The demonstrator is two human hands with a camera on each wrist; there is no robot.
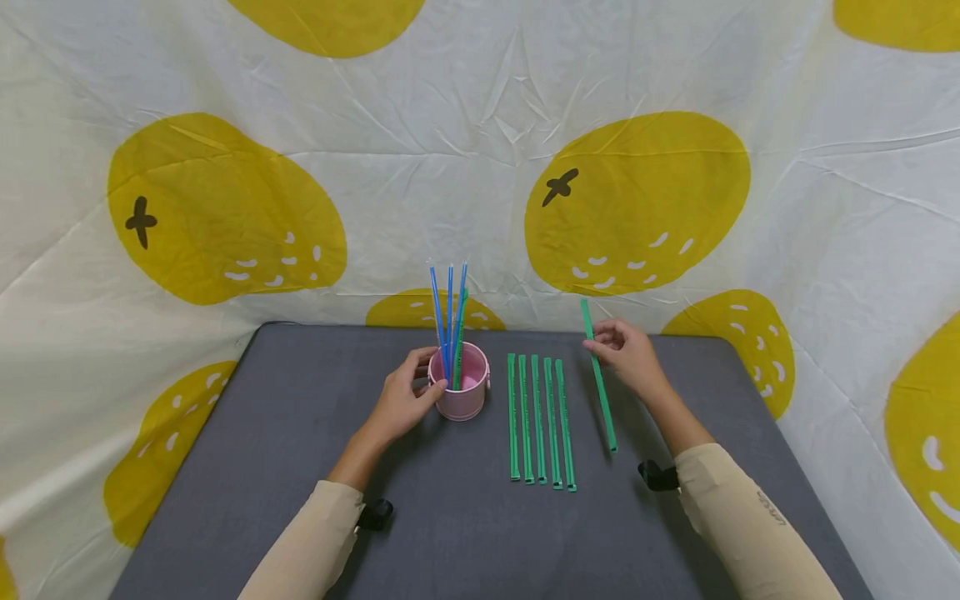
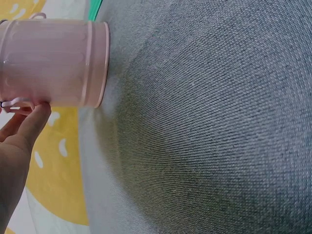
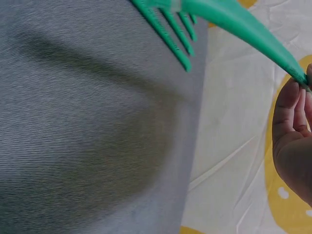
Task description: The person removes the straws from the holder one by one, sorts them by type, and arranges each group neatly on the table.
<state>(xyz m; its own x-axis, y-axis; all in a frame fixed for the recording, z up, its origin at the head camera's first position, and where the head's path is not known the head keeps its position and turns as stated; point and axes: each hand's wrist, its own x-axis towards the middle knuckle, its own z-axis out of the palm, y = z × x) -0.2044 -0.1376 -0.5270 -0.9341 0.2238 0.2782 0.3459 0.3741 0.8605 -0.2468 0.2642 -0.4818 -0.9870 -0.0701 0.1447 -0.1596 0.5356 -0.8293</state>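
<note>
A small pink bucket stands on the table, with several blue straws in clear wrappers and at least one green wrapped straw upright inside. My left hand holds the bucket's left side, thumb in front and fingers behind; the left wrist view shows fingertips against the bucket wall beside its handle. Over to the right, my right hand pinches a green wrapped straw near its upper middle, and the straw slants above the table. The right wrist view shows that straw close up.
Several green wrapped straws lie side by side in a row on the dark grey table, between the bucket and my right hand. A white cloth with yellow fruit shapes hangs behind the table's back edge.
</note>
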